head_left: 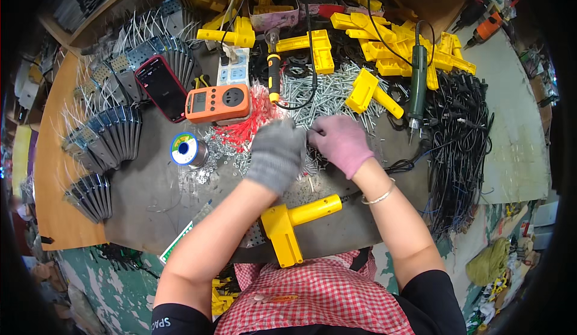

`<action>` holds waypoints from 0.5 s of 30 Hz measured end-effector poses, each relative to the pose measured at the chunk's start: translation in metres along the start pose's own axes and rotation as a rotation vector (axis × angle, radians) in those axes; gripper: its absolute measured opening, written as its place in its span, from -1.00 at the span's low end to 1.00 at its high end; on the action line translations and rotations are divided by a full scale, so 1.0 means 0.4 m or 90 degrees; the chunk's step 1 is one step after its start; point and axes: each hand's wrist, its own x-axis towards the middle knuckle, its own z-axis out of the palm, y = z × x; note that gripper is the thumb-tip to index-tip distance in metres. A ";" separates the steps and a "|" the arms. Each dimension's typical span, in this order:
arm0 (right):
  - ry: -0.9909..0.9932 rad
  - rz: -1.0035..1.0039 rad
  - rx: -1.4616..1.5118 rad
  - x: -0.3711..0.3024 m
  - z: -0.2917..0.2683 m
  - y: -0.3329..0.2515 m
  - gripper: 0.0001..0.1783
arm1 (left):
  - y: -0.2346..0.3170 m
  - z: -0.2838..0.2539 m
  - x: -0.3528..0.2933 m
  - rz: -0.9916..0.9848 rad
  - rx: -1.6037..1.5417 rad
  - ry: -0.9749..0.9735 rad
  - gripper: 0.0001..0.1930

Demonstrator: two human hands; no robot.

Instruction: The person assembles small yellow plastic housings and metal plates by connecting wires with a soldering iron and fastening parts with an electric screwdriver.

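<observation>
My left hand, in a grey knit glove, is over the near edge of a pile of long silver screws. Its fingers curl down and are mostly hidden. Close beside it, my right hand wears a pink glove, its fingertips pinched together. What either hand holds is too small or too covered to name. Red and white wire pieces lie just beyond my left hand. Between my forearms, a yellow pistol-shaped plastic housing rests at the near table edge, a black cable leaving its handle.
Fanned metal plates with white wires line the left. A phone, an orange meter and a solder spool stand nearer. A black-yellow corded tool and green electric screwdriver lie beyond, black cables at right.
</observation>
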 end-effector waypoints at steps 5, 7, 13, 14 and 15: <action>-0.073 0.033 -0.075 0.031 0.017 -0.031 -0.68 | -0.018 0.012 0.105 -0.115 0.102 -0.263 -0.85; -0.068 0.036 -0.053 0.033 0.009 -0.020 -0.69 | -0.034 0.036 0.098 -0.128 0.103 -0.276 -0.84; -0.028 0.029 0.033 0.037 0.016 0.015 -0.66 | -0.029 0.023 0.111 -0.153 0.203 -0.232 -0.88; -0.038 0.023 -0.009 0.033 0.021 0.013 -0.65 | 0.004 -0.011 0.129 -0.171 0.166 -0.274 -0.87; -0.044 0.005 -0.049 0.030 0.023 -0.011 -0.65 | 0.000 -0.013 0.133 -0.184 0.177 -0.269 -0.87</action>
